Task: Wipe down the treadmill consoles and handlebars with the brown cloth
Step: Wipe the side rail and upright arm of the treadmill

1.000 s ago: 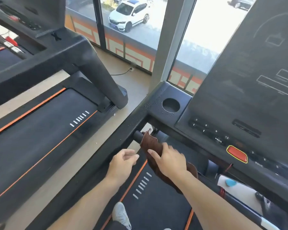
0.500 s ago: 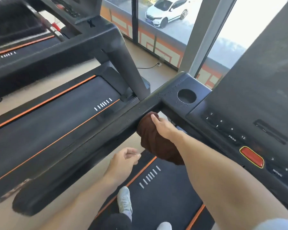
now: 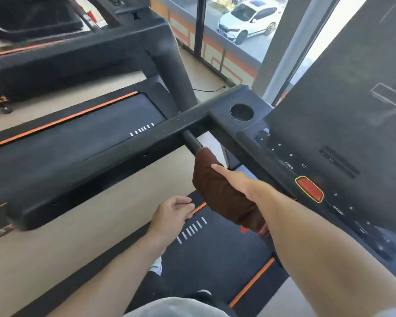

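The brown cloth (image 3: 224,193) is wrapped over the inner black handlebar (image 3: 191,140) of the treadmill I stand on. My right hand (image 3: 236,179) grips the cloth around that bar, just below the console (image 3: 343,124) with its red stop button (image 3: 309,189). The bar's upper end shows bare above the cloth. My left hand (image 3: 170,213) hangs free lower left, fingers loosely curled, holding nothing. The long side handrail (image 3: 96,170) runs left from the cup holder (image 3: 241,112).
A second treadmill (image 3: 78,124) stands to the left, its upright post (image 3: 169,65) close to my handrail. A third machine is at the far upper left. Windows ahead show a white car (image 3: 247,20) outside. My shoes are on the belt (image 3: 215,259) below.
My right hand slid the cloth up to the handrail joint, then back down the inner bar, baring the bar's upper end. My view turned left. The left hand stayed idle.
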